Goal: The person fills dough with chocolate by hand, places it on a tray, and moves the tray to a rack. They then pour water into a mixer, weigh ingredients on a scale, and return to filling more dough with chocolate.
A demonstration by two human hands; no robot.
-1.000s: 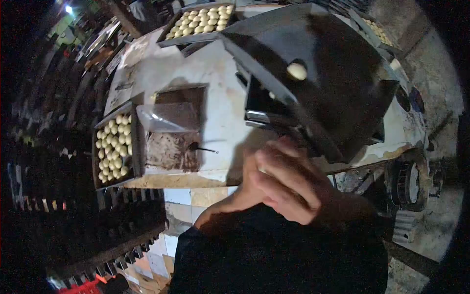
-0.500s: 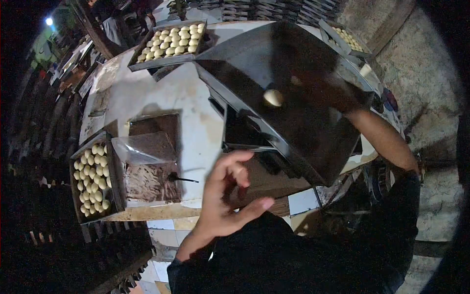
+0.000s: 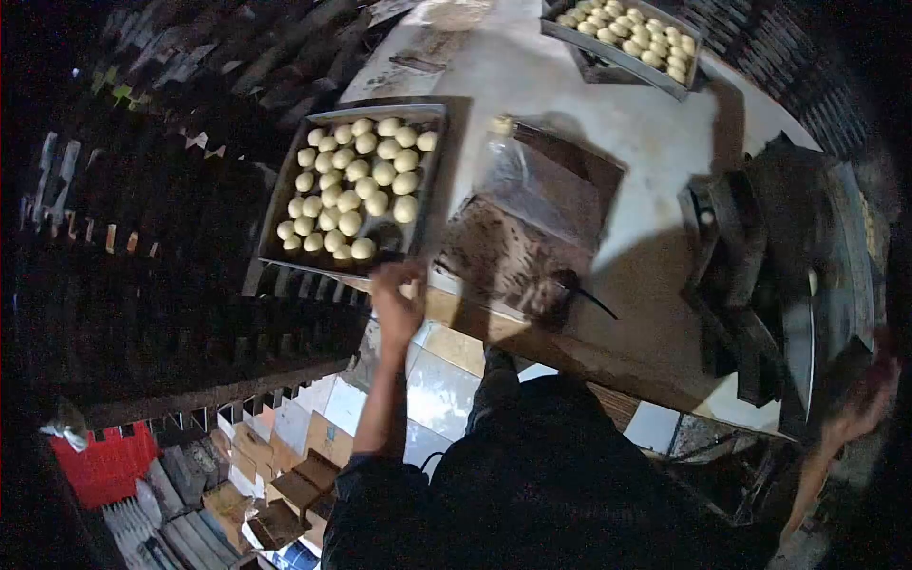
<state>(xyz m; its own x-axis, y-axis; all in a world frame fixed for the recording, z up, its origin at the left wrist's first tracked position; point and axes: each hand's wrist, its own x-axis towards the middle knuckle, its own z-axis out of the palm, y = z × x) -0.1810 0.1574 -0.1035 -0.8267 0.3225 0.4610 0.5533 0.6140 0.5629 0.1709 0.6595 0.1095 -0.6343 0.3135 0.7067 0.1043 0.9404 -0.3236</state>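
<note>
My left hand (image 3: 397, 302) is at the near right corner of a metal tray (image 3: 442, 142), its fingers curled closed around the edge, with slight blur. Several round pale dough balls (image 3: 349, 224) sit in that tray. At the right side, my right hand (image 3: 863, 397) is dim and smeared by motion beside a large dark baking tray (image 3: 841, 247), so its fingers do not show clearly. One dough ball (image 3: 812, 282) shows pale on that dark tray.
A brown-stained board with a clear plastic sheet (image 3: 537, 195) lies on the white table, with a black-handled tool (image 3: 594, 301) at its near edge. Another dough-filled tray (image 3: 617, 47) stands at the back. Cardboard boxes (image 3: 252, 446) and a red crate (image 3: 104, 465) are on the floor.
The view has swung left. My left hand has moved from in front of the dark tray to the left dough-ball tray, its fingers curling closed. My right hand has come nearer from over the dark tray.
</note>
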